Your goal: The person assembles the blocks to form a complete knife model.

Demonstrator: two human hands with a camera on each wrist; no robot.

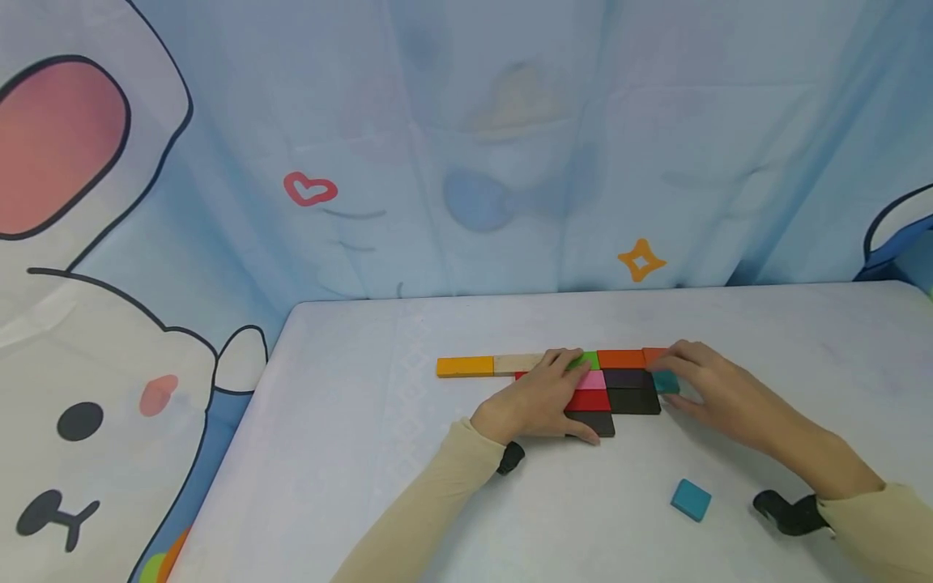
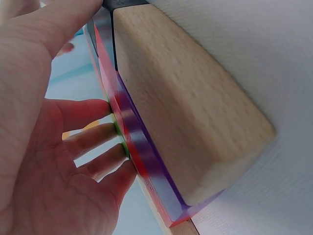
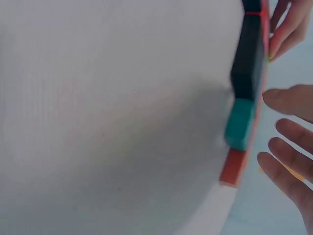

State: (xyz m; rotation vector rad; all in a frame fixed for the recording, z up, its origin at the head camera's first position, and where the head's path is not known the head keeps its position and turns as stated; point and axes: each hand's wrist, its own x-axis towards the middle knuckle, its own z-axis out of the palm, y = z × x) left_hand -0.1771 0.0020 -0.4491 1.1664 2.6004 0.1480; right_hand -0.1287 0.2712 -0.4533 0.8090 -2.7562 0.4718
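Centrally on the table (image 1: pixel 379 453), flat block cluster (image 1: pixel 619 389), left hand (image 1: pixel 535 401) resting on its left side, grip relaxed, right hand (image 1: pixel 710 385) fingers extended touching teal block (image 1: pixel 665 382) at cluster's right edge, second teal block (image 1: pixel 691 499) lower right, apart.

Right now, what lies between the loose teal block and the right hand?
Head view: only bare white table between the loose teal block and the right hand.
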